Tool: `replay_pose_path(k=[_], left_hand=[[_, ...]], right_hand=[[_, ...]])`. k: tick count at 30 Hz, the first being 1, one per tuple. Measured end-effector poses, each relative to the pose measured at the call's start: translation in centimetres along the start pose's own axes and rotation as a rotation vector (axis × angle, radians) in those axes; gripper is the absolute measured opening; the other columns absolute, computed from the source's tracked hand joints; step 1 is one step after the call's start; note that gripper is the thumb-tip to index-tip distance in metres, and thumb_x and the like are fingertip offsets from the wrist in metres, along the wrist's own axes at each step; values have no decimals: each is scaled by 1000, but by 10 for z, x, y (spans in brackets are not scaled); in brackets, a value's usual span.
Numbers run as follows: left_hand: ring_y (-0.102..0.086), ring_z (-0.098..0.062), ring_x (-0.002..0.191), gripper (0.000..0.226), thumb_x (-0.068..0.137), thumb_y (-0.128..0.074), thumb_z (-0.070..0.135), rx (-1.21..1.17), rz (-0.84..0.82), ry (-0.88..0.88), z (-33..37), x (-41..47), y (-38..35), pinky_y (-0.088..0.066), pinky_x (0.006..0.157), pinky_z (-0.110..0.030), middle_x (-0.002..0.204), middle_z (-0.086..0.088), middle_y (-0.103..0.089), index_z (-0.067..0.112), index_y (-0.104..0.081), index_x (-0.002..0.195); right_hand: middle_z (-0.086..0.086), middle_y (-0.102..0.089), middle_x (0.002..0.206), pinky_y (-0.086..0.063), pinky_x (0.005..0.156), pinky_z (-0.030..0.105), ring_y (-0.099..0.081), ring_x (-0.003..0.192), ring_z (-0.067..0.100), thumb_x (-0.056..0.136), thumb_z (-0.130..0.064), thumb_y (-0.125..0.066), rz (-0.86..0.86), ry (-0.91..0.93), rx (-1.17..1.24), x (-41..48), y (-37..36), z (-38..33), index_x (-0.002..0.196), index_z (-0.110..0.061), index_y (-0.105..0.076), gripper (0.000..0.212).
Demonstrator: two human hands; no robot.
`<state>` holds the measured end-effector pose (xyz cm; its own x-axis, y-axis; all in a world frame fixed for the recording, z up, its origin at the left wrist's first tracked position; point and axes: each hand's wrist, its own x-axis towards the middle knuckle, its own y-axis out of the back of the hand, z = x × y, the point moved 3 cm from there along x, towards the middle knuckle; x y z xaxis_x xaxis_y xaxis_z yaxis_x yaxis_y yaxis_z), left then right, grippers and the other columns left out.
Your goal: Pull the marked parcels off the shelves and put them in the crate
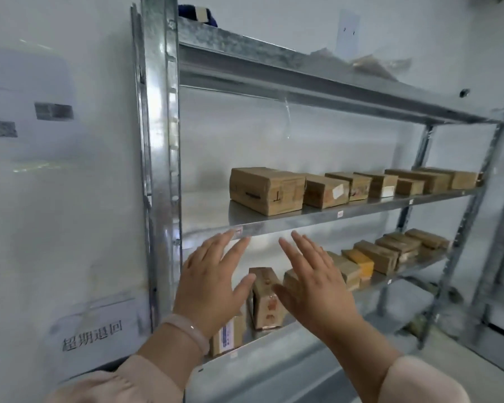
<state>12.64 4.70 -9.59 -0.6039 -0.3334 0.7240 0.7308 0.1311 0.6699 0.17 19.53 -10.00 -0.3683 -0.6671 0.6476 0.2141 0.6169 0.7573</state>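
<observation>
I'm holding my left hand (207, 286) and right hand (317, 286) up, fingers (304, 245) spread, gripping nothing, before parcels (266, 301) on the shelf (262, 338).

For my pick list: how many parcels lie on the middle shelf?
7 parcels in one row, left to right: first, second, third, fourth, fifth, sixth, seventh. More may hide behind.

Brown taped parcels (266, 189) along shelves (317, 218)

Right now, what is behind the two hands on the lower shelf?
An upright brown parcel shows between the left hand and the right hand. A labelled parcel peeks out under the left hand; another parcel is mostly covered by the right hand. The rest is hidden.
</observation>
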Motion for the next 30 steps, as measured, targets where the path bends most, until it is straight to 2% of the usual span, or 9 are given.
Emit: replay_pose_path(k=[4, 9, 13, 17, 20, 25, 27, 29, 30], left_hand=[[-29, -18, 141, 64, 88, -52, 56, -55, -11, 72, 39, 37, -31, -30, 113, -39, 154, 8, -32, 40, -31, 147], [-25, -17, 142, 65, 89, -52, 54, -110, -3, 132, 59, 84, -56, -32, 113, -43, 156, 8, -27, 41, -26, 147], [-26, -19, 140, 64, 89, -53, 55, -96, 13, 162, 59, 122, -73, -32, 110, -43, 155, 7, -28, 40, -31, 146], [-24, -20, 140, 62, 89, -54, 54, -116, 30, 183, 52, 163, -93, -30, 112, -41, 155, 7, -29, 38, -34, 145], [-23, -20, 140, 61, 89, -54, 53, -170, 59, 228, 42, 190, -108, -29, 112, -39, 155, 5, -28, 37, -36, 144], [-28, -19, 139, 56, 89, -52, 54, -309, 83, 316, 25, 238, -129, -23, 108, -28, 151, 6, -32, 38, -41, 141], [-34, -20, 136, 51, 89, -50, 52, -357, 116, 353, 16, 260, -132, -26, 114, -32, 147, 6, -37, 37, -46, 138], [-39, -21, 132, 47, 90, -50, 50, -371, 110, 396, 9, 277, -137, -30, 113, -36, 144, 5, -40, 36, -50, 135], [-39, -21, 132, 46, 90, -51, 50, -376, 87, 421, 6, 282, -141, -30, 112, -33, 144, 4, -40, 36, -51, 134]], right_hand=[[-11, -9, 161, -5, 113, 30, -6, 146, 10, 83, -66, -38, 22, -27, 25, 13, 18, 57, 150, -41, -10, 76], [-12, -7, 161, -10, 112, 31, -11, 147, 14, 84, -66, -48, 32, -68, 17, 49, 19, 115, 149, -43, -3, 82], [-11, -9, 161, -8, 108, 29, -14, 146, 15, 86, -64, -49, 28, -45, 41, 81, 4, 143, 149, -41, -8, 79], [-5, -18, 160, -10, 112, 28, -19, 145, 16, 90, -58, -49, 48, 30, 23, 121, -14, 159, 152, -33, -15, 74], [-4, -22, 158, -19, 116, 33, -20, 144, 15, 90, -54, -50, 41, -6, 146, 159, -29, 171, 152, -29, -20, 73], [0, -38, 149, -26, 111, 38, -33, 136, 22, 90, -53, -53, 35, -247, 461, 224, -46, 194, 147, -27, -31, 66], [-1, -40, 148, -30, 106, 36, -36, 135, 23, 89, -58, -50, -1, -297, 503, 246, -52, 202, 146, -31, -32, 65], [-2, -44, 146, -32, 96, 28, -41, 132, 19, 89, -61, -48, -43, -326, 625, 265, -57, 208, 145, -34, -33, 64], [-3, -47, 143, -30, 91, 23, -44, 127, 16, 90, -61, -48, -63, -355, 722, 274, -59, 211, 145, -34, -35, 63]])
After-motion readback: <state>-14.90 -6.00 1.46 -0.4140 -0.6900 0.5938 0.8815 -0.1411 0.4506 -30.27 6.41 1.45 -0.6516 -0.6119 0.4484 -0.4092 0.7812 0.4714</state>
